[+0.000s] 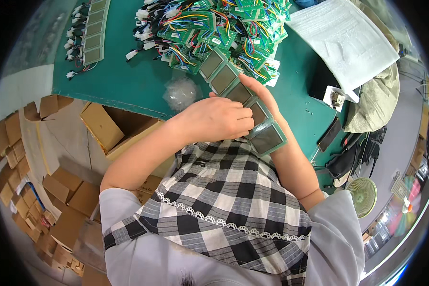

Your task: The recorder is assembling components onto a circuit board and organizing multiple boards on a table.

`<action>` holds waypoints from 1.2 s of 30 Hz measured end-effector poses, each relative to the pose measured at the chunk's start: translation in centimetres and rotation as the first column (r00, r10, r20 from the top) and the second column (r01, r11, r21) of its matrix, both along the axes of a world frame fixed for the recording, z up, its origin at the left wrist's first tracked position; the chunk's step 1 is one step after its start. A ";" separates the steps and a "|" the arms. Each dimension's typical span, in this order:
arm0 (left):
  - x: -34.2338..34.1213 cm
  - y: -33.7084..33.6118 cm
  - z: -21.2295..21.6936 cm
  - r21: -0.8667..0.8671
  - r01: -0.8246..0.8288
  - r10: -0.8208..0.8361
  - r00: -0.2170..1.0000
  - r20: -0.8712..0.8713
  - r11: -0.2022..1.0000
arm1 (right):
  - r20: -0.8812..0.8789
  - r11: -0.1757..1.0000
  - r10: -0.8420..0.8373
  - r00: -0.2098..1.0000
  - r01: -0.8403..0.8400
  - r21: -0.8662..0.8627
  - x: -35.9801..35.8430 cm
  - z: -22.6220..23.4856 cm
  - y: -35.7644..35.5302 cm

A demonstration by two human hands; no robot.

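A strip of joined display boards (267, 139), with several grey screens on green circuit boards, is held at a slant in front of my chest. My left hand (217, 119) lies across its lower middle, fingers curled over the edge; the fingertips are partly hidden. From the other side my right hand (263, 93) grips the strip, with one digit along the right edge and the rest behind the boards. Just beyond the strip's far end lies a heap of green circuit boards (214, 35) with coloured wires and white connectors.
Another row of display boards (94, 33) lies at the far left of the green table (114, 86). Clear plastic (181, 93) sits near its front edge. At right are a white foam sheet (343, 40), a phone (329, 133) and a fan (362, 197). An open carton (102, 126) stands below left.
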State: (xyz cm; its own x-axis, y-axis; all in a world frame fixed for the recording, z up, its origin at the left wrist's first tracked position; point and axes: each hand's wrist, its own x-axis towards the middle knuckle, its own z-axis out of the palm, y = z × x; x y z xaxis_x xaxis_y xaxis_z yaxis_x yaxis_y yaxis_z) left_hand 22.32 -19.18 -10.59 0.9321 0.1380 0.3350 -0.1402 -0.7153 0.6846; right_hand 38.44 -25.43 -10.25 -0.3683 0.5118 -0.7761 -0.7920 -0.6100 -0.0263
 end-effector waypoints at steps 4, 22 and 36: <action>0.1 -0.3 0.3 0.013 0.018 -0.018 0.999 -0.039 1.000 | -0.012 0.999 -0.042 0.999 0.043 0.015 0.0 -1.0 -0.6; 0.9 -0.5 1.0 -0.090 0.149 -0.157 0.983 -0.098 0.985 | 0.117 0.993 -0.113 0.987 0.114 -0.003 -0.9 1.1 -2.1; 1.0 -0.1 2.5 -0.084 0.151 -0.167 0.956 -0.243 0.985 | -0.100 0.997 -0.075 0.992 0.072 -0.039 -0.2 -0.5 -2.2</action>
